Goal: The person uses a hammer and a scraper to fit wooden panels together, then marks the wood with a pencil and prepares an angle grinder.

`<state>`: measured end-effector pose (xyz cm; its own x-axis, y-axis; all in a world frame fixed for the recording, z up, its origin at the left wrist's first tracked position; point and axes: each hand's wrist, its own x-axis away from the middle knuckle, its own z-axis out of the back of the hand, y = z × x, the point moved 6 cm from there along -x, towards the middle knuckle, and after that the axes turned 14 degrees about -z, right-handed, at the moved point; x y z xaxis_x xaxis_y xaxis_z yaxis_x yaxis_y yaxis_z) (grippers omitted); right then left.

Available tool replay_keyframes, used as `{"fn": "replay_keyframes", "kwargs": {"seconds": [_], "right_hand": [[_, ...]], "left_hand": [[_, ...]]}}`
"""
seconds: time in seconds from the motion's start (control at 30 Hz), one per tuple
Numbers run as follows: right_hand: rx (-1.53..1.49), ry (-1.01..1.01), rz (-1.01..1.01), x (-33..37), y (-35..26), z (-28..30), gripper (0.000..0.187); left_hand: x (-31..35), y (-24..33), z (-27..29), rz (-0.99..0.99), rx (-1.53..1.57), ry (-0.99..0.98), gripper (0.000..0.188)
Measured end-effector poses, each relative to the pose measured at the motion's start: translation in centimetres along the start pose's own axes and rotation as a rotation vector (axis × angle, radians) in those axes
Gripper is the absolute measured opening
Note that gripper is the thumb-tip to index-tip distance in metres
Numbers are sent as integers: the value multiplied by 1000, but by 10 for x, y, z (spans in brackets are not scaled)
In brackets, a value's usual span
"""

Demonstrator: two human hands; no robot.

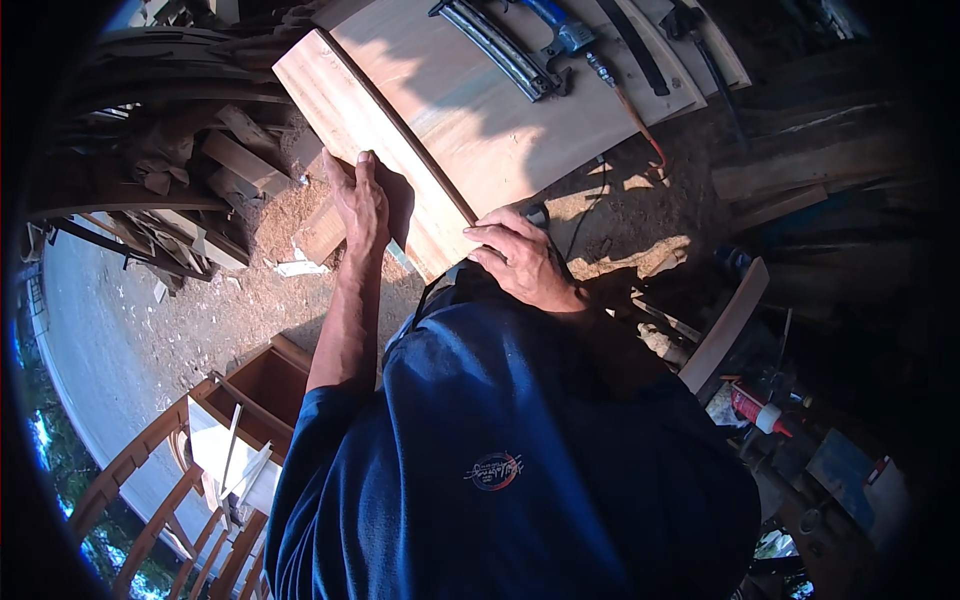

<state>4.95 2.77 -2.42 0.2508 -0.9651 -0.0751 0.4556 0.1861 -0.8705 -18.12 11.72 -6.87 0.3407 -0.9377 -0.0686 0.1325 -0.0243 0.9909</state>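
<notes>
A pale wooden board [365,125] lies slantwise along the left side of a plywood-topped work surface [480,140]. A narrow dark line runs down the board's right edge. My left hand [362,208] grips the board's left edge, thumb up against it; some fingers are partly hidden. At the near end my right hand [528,262] is closed on the board's corner, its fingertips over the dark edge. Farther off on the plywood rests a blue and black nail gun [572,38] with a reddish air hose [635,112] attached.
Dark strips [640,50] lie on the plywood's far right. Wood offcuts [245,163] and sawdust cover the ground at left. A brown wooden frame [150,450] stands at lower left. At lower right are a red bottle [757,408] and a curved wooden piece [725,325].
</notes>
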Motion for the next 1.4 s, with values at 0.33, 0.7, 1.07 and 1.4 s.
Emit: {"fn": "replay_keyframes", "kwargs": {"seconds": [0.33,0.7,1.07,1.4], "right_hand": [[583,-139,-373,-8,-57,-33,91],[718,-21,-457,1,-59,-38,72],[457,159,-400,24,-43,-39,84],[-231,303,-261,38,28,-40,74]], "left_hand": [[-4,-11,1,-29,138,-5,71],[-15,-26,4,34,221,-52,64],[-126,-55,27,-138,395,-91,45],[-121,-53,26,-91,319,-86,40]]}}
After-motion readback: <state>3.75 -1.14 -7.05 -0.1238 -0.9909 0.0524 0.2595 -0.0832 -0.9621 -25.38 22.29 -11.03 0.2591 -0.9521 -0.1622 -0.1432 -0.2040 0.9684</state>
